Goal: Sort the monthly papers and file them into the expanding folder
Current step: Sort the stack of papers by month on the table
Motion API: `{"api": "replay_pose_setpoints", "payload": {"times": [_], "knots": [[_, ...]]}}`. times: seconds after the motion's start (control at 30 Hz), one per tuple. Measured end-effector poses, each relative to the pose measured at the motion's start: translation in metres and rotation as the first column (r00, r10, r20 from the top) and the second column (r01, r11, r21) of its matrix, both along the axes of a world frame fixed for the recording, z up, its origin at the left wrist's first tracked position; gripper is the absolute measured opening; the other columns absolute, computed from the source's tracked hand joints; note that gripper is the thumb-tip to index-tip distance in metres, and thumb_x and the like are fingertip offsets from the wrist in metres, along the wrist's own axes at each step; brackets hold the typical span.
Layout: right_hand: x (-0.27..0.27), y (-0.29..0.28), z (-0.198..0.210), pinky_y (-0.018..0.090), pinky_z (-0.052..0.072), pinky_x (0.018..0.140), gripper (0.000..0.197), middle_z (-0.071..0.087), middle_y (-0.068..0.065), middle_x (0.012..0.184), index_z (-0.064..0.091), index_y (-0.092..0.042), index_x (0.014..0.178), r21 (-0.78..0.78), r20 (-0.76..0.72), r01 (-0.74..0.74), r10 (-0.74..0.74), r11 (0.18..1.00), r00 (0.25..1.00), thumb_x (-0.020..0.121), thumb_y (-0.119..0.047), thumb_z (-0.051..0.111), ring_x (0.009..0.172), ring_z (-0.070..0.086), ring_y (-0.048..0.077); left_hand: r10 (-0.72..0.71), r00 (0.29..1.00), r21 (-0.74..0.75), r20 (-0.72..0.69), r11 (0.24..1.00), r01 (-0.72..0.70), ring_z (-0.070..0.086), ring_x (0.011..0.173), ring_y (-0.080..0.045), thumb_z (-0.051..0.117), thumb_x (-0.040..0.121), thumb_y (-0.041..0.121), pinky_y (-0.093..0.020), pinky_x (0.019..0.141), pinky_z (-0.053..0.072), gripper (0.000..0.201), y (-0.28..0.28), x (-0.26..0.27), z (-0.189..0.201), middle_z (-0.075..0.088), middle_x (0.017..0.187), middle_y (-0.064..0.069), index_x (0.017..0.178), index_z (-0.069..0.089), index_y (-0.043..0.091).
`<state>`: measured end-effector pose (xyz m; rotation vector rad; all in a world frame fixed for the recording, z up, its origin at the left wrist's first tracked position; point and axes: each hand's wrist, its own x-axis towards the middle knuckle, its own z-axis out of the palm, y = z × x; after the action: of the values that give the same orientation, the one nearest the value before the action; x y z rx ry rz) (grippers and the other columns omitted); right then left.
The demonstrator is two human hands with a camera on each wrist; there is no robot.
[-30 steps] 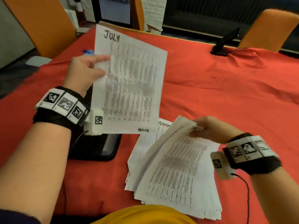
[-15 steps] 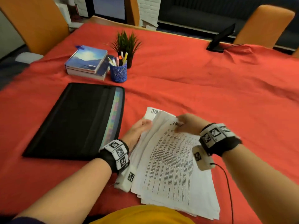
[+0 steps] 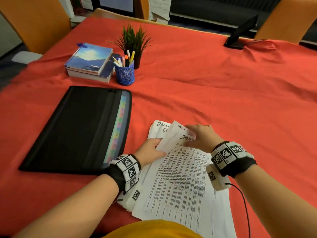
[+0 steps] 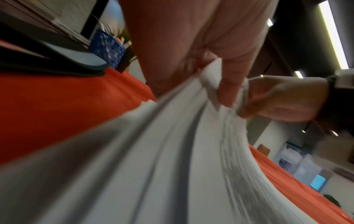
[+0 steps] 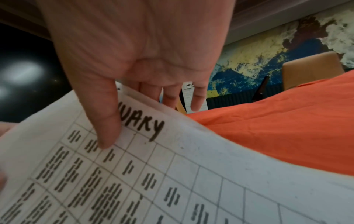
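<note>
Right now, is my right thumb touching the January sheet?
Touching. The right wrist view shows the right hand's thumb lying flat on the January sheet, covering part of the handwritten heading, no gap between them.

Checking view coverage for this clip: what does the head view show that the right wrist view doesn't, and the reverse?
Only the head view shows the black folder lying flat left of the papers, the books, pen cup, plant and left hand. Only the right wrist view shows the thumb pressed on the sheet, fingers behind its top edge, and the heading's end, "UARY". Both show the right hand on the top sheet, the red cloth and the black stand.
</note>
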<state>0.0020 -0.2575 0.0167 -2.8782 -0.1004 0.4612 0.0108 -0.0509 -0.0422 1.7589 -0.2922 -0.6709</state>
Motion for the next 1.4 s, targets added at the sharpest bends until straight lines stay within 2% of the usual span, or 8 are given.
{"api": "replay_pose_setpoints", "payload": {"times": [0.13, 0.27, 0.4, 0.57, 0.87, 1.07, 1.27, 1.4], "knots": [[-0.018, 0.001, 0.003, 0.019, 0.037, 0.065, 0.021, 0.055, -0.009, 0.078, 0.064, -0.014, 0.094, 0.134, -0.003, -0.059, 0.06, 0.989, 0.998, 0.082, -0.03, 0.067, 0.069, 0.05, 0.007, -0.064, 0.995, -0.098, -0.074, 0.994, 0.056, 0.059, 0.089, -0.003, 0.052, 0.075, -0.005, -0.016, 0.073, 0.048, 0.039, 0.016, 0.016, 0.011, 0.063, 0.099, 0.001, 0.112, 0.059, 0.007], [-0.036, 0.005, -0.008, 0.018, 0.034, 0.068, 0.012, 0.062, 0.004, 0.087, 0.07, -0.009, 0.091, 0.22, 0.11, -0.168, 0.146, 0.961, 0.983, 0.081, -0.015, 0.067, 0.08, 0.056, 0.017, 0.248, 0.967, 0.124, -0.051, 0.963, -0.241, 0.054, 0.092, -0.015, 0.046, 0.088, -0.001, -0.02, 0.071, 0.045, 0.033, 0.019, 0.033, -0.006, 0.059, 0.102, -0.007, 0.116, 0.059, 0.011], [-0.046, 0.016, -0.016, 0.027, 0.044, 0.076, 0.014, 0.062, 0.003, 0.095, 0.067, -0.011, 0.098, 0.188, 0.171, -0.151, 0.119, 0.97, 0.978, 0.086, -0.016, 0.06, 0.091, 0.056, 0.019, 0.226, 0.958, 0.209, -0.178, 0.96, -0.188, 0.056, 0.075, -0.014, 0.055, 0.086, 0.003, -0.019, 0.059, 0.046, 0.045, 0.002, 0.034, -0.018, 0.057, 0.1, -0.011, 0.131, 0.047, 0.003], [-0.045, 0.021, 0.0, 0.03, 0.042, 0.075, 0.014, 0.062, 0.003, 0.094, 0.061, -0.013, 0.1, 0.125, 0.111, -0.143, 0.129, 0.982, 0.985, 0.091, -0.02, 0.053, 0.093, 0.057, 0.022, 0.141, 0.99, 0.247, -0.001, 0.959, -0.136, 0.043, 0.061, -0.017, 0.068, 0.069, 0.013, -0.028, 0.061, 0.036, 0.011, -0.004, 0.038, -0.03, 0.047, 0.063, -0.01, 0.07, 0.06, 0.005], [-0.04, 0.014, 0.003, 0.031, 0.042, 0.083, 0.016, 0.059, 0.004, 0.107, 0.063, -0.012, 0.102, 0.13, 0.079, -0.173, 0.164, 0.976, 0.983, 0.089, -0.015, 0.056, 0.103, 0.053, 0.023, 0.069, 0.964, 0.348, 0.258, 0.924, -0.159, 0.036, 0.064, -0.017, 0.064, 0.078, 0.009, -0.029, 0.061, 0.028, 0.024, 0.002, 0.036, -0.033, 0.039, 0.067, -0.008, 0.061, 0.047, 0.005], [-0.041, 0.011, -0.015, 0.036, 0.035, 0.103, 0.015, 0.037, 0.008, 0.142, 0.064, -0.011, 0.101, 0.176, 0.059, -0.106, 0.097, 0.979, 0.993, 0.087, -0.013, 0.06, 0.129, 0.037, 0.025, 0.039, 0.961, 0.427, 0.273, 0.89, -0.157, 0.055, 0.097, -0.022, 0.064, 0.081, 0.023, -0.036, 0.087, 0.046, 0.027, 0.002, 0.032, -0.033, 0.057, 0.107, -0.005, 0.101, 0.064, 0.004], [-0.044, 0.01, -0.016, 0.035, 0.034, 0.105, 0.015, 0.032, 0.009, 0.146, 0.064, -0.01, 0.101, 0.193, 0.055, -0.09, 0.081, 0.977, 0.995, 0.087, -0.013, 0.06, 0.132, 0.034, 0.024, 0.194, 0.963, 0.281, 0.186, 0.929, -0.242, 0.062, 0.094, -0.021, 0.066, 0.083, 0.015, -0.035, 0.086, 0.05, 0.039, 0.002, 0.039, -0.02, 0.065, 0.102, -0.004, 0.121, 0.056, 0.013], [-0.048, 0.009, -0.019, 0.038, 0.029, 0.106, 0.013, 0.029, 0.017, 0.147, 0.068, -0.008, 0.092, 0.206, 0.17, -0.122, 0.088, 0.971, 0.982, 0.079, -0.008, 0.07, 0.134, 0.032, 0.033, 0.156, 0.975, 0.104, 0.159, 0.979, -0.174, 0.053, 0.079, -0.008, 0.069, 0.079, 0.004, -0.006, 0.072, 0.042, 0.036, 0.001, 0.032, -0.01, 0.058, 0.091, -0.003, 0.114, 0.062, 0.009]]}}
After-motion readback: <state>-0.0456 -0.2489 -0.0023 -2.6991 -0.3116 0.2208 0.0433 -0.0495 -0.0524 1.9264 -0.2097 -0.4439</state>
